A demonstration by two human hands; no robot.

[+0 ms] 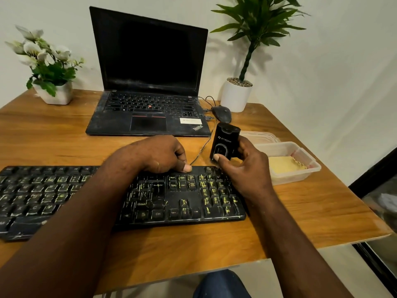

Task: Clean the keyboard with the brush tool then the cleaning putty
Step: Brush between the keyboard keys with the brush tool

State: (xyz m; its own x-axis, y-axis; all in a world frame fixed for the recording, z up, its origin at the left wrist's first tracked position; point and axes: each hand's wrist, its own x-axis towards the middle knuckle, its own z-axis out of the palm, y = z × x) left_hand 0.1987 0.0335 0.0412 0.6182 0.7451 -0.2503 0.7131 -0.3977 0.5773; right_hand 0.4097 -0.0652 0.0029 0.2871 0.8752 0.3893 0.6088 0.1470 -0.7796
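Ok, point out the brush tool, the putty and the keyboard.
brush tool point(224, 139): head view, front face at the logo.
putty point(283, 165): head view, middle of the yellow slab.
keyboard point(182, 193): head view, bare panel above the arrow keys.

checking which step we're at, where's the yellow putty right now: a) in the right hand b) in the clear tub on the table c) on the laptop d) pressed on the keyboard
B: the yellow putty lies in the clear tub, while the right hand holds the black brush tool and the left hand holds the keyboard at its far edge.
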